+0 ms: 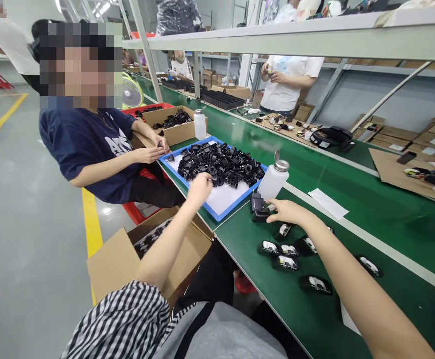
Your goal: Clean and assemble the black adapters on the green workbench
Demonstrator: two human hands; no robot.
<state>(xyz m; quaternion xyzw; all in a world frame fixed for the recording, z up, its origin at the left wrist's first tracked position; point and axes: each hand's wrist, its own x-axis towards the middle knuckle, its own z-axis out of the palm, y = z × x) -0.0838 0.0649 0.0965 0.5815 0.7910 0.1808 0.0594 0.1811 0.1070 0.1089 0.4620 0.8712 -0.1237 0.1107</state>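
Note:
My left hand [200, 189] is over the near side of a blue-rimmed tray [219, 218], fingers closed together; whatever they may hold is too small to make out. Beside it in the tray lies a heap of small black plastic plug parts [217, 162]. My right hand [287, 211] reaches to the tray's right corner, thumb and forefinger apart. Just left of those fingertips stand black adapter-like blocks [259, 208]; a small whitish bit shows between the fingers. Several black housings with white faces [288, 263] lie on the green table below my right forearm.
A white pump bottle [274, 180] stands behind my right hand, another bottle [199, 124] beyond the tray. A co-worker [98, 144] sits at left, handling a small part. An open carton [127, 259] is beside my legs. A shelf [296, 42] spans overhead.

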